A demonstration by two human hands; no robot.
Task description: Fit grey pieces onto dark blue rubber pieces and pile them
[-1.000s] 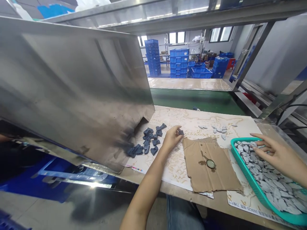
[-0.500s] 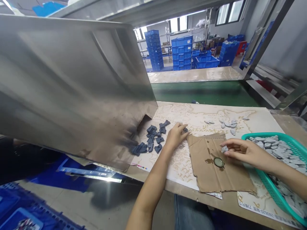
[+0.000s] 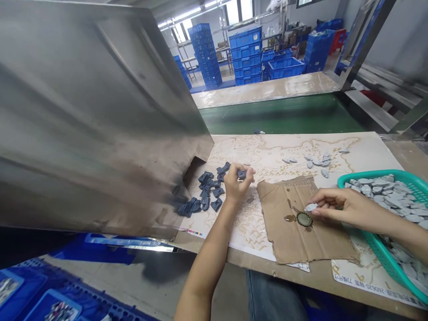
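While the right hand (image 3: 346,206), nearer the cap (image 3: 304,219), pinches a pale chip (image 3: 310,207) just beyond it, long axis roughly sideways, the left hand (image 3: 236,184) holds a dark piece (image 3: 241,175) between its fingertips, well left of the cap.

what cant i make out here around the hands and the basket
All in the head view:
Dark piece: its gripped edges, covered by the left hand.
Grey piece: its gripped end, covered by the right hand.
Teal basket: right side cut off by the picture edge; some contents hidden by the right forearm.
Printed sheet: the print under the cardboard, covered by it.
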